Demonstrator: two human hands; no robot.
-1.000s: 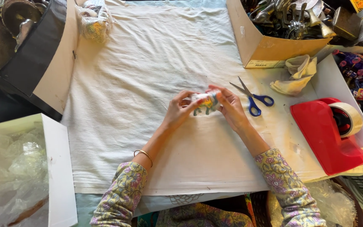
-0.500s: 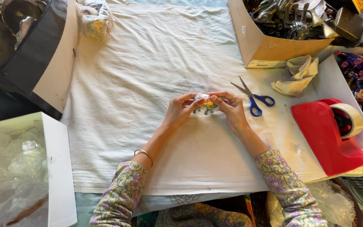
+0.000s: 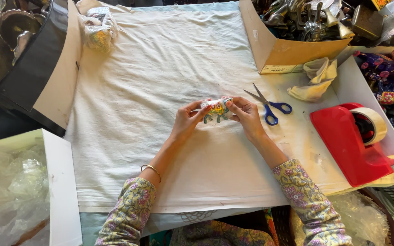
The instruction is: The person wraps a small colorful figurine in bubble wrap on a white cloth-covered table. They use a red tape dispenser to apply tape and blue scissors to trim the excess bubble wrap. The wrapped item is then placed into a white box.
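Note:
A small painted animal figurine [image 3: 216,110], blue, yellow and green with short legs, sits in clear wrap between both my hands over a white cloth [image 3: 160,91] on the table. My left hand [image 3: 187,121] pinches its left end with thumb and fingers. My right hand [image 3: 247,116] grips its right end. Both wrists come up from flowered sleeves, and a thin bangle rings my left forearm.
Blue-handled scissors [image 3: 270,107] lie just right of my right hand. A red tape dispenser [image 3: 359,141] stands further right. A cardboard box of metal pieces [image 3: 297,32] is at the back right, a crumpled cloth [image 3: 315,82] beside it, a wrapped bundle [image 3: 97,28] at the back left.
The figurine has been turned a little between my fingers and its legs now point down towards me. My hands stay in nearly the same place.

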